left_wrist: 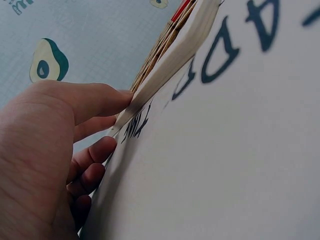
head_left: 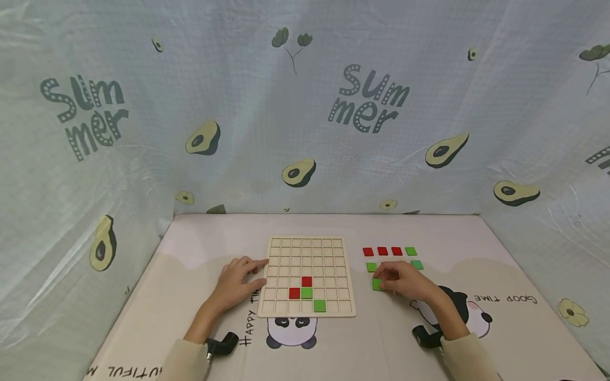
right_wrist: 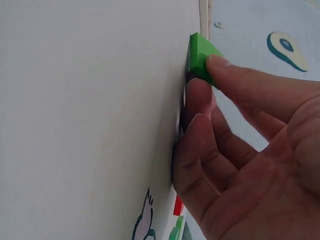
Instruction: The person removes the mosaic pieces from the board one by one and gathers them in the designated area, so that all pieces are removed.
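Left hand (head_left: 236, 282) at the left side of the grid board (head_left: 289, 261), thumb and index finger touching its left edge, fingers loose, not gripping; in the left wrist view the thumb lies against the board's edge and the other fingers are bent below it. Right hand (head_left: 405, 278) is right of the board and pinches the pinched green tile (head_left: 377, 284), thumb on its face and index finger at its side; can't tell if the tile is fully off the table (head_left: 362, 344). That tile is the nearest of the visible loose ones. Farther back, a row from left to right: three red tiles (head_left: 383, 251), then the far green tile (head_left: 411, 251). Between that row and the pinched one: left green tile (head_left: 371, 267) and right green tile (head_left: 416, 264), with the hand covering the space between. On the board, near half: upper red tile (head_left: 307, 281), central green tile (head_left: 307, 293) just nearer, lower red tile (head_left: 294, 293) left of that green one, and near green tile (head_left: 319, 306) diagonally to its near right. Panda print (head_left: 292, 332) on the table, just nearer than the board.
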